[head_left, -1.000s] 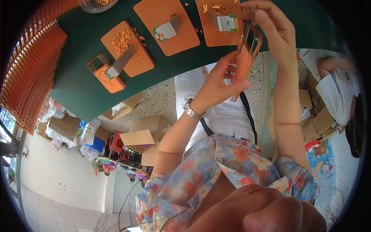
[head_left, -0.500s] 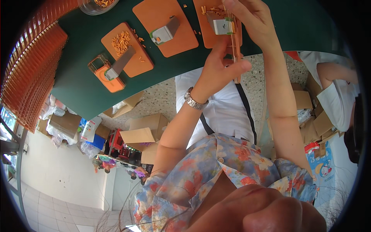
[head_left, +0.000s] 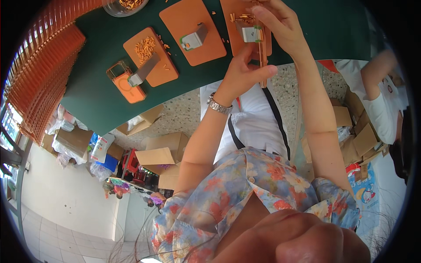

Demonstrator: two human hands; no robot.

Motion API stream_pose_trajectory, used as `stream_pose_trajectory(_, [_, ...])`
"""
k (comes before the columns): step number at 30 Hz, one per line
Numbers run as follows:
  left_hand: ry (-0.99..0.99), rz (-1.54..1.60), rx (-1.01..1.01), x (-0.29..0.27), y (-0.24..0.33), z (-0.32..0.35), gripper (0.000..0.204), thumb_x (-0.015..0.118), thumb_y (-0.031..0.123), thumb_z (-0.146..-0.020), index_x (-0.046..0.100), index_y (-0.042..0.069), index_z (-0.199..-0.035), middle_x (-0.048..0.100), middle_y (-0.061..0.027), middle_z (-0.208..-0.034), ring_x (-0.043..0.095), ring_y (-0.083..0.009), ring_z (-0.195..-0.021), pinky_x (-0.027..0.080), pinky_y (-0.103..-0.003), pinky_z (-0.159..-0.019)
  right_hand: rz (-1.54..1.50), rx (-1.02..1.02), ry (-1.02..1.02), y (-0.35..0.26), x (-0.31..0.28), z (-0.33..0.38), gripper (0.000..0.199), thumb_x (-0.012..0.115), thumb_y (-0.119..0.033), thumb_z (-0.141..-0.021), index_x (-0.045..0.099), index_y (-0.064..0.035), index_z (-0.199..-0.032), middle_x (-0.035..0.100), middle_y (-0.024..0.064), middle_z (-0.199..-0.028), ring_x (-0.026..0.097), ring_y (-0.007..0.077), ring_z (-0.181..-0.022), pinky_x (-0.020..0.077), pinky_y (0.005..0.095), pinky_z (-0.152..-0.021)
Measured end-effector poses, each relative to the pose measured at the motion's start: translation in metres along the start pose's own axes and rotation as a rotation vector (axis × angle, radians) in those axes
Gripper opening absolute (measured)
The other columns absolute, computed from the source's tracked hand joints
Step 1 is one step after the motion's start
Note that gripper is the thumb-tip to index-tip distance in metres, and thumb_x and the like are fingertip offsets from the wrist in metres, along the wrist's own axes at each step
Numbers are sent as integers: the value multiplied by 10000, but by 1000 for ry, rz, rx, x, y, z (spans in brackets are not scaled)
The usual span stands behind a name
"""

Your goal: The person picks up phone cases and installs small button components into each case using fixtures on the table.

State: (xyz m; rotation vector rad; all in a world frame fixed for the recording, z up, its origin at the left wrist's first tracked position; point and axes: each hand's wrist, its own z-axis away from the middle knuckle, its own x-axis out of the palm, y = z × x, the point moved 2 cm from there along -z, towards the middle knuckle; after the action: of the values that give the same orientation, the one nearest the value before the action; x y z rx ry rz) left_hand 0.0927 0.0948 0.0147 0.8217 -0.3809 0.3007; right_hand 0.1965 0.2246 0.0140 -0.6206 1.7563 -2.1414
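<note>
Both my hands are raised over the near edge of a dark green table (head_left: 333, 30). My left hand (head_left: 242, 70), with a metal watch on its wrist, pinches the lower part of a thin orange frame (head_left: 263, 61) that I see edge-on and upright. My right hand (head_left: 280, 24) grips the same frame higher up. Right behind it lies an orange board (head_left: 232, 17) carrying a small white-and-grey block (head_left: 251, 34) and some little orange pieces.
Two more orange boards (head_left: 193, 22) (head_left: 151, 55) with grey tools lie to the left, one with a heap of small orange pieces. An orange tray (head_left: 127, 83), a glass bowl (head_left: 123, 5) and stacked orange slats (head_left: 41, 74) lie further left. Another person (head_left: 379, 92) sits at right. Cardboard boxes (head_left: 166, 151) stand on the floor.
The orange frame has turned from face-on to edge-on and moved left over the board. Both hands shifted left and slightly up with it.
</note>
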Motion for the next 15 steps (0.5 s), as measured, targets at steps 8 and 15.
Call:
stream_pose_trajectory(8, [53, 65, 124, 11, 4, 38, 473, 725, 226, -863, 519, 10, -1230, 572, -87, -1214, 569, -136, -1095, 461, -299, -953, 107, 41, 59, -35, -6, 41, 228, 608, -65, -913, 617, -13, -1134, 582, 75, -1174, 539, 135, -1022, 423, 265, -874])
stream_pose_trajectory(15, [-14, 467, 20, 1, -15, 69, 176, 589, 122, -955, 575, 11, -1091, 587, -77, -1207, 569, -159, -1125, 439, -285, -979, 488, -16, 163, -34, 31, 104, 278, 706, -61, -807, 644, -9, -1073, 609, 69, -1017, 564, 136, -833, 451, 259, -768])
